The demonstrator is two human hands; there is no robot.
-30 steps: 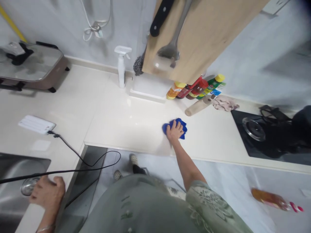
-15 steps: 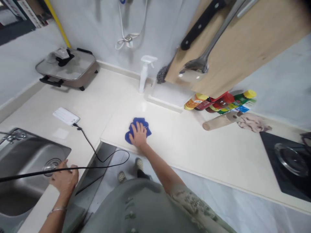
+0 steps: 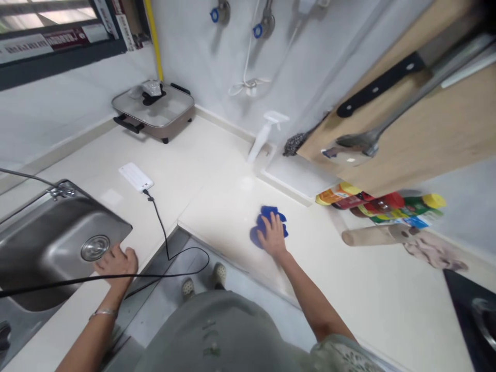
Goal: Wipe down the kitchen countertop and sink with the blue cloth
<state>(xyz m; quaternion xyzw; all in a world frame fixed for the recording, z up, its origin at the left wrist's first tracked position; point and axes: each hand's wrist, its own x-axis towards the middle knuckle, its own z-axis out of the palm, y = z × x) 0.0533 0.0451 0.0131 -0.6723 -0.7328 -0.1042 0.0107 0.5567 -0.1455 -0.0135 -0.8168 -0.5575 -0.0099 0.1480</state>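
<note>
My right hand lies on a crumpled blue cloth, pressing it to the white countertop. Its fingers are spread over the cloth, which shows around them. At the near edge of the steel sink, my left hand rests on the counter rim with its fingers apart and nothing in them. A black cable crosses in front of the left wrist. Close to that hand, inside the basin, is the round drain.
A white power bank with a cable plugged in lies beside the sink. Along the wall stand an electric pan, a spray bottle and several condiment bottles. A rolling-pin-like wooden cylinder lies near a black cooktop.
My right hand has slid the blue cloth rightward along the counter, away from the inner corner. The left hand stays at the sink edge, its fingers more spread. The view has turned left.
</note>
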